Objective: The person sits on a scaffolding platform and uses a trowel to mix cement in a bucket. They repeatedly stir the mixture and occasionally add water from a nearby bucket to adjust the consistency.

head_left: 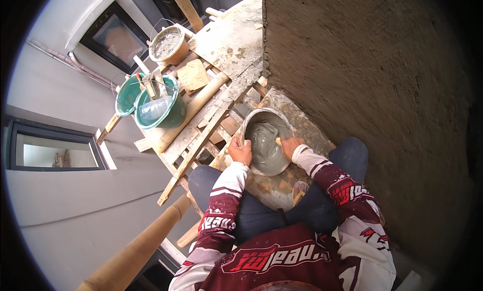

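A round bucket [244, 124] of wet grey paste [266, 140] stands between my knees on a stained board. My left hand [240, 151] is closed on the near left side of its rim. At the right side of the bucket, my right hand [292, 147] is closed round a tool with a pale yellowish handle [278, 141]. The handle's end pokes out past my fingers over the paste. The tool's working end cannot be made out. The paste has swirled ridges and coats the inside wall.
A freshly coated brown wall [362, 64] rises close on my right. Left of me are green buckets [173, 112], a tan bucket [168, 44] of grey mix, a square board [192, 75] and wooden planks [201, 145] with gaps between them. A bamboo pole [146, 240] slants at lower left.
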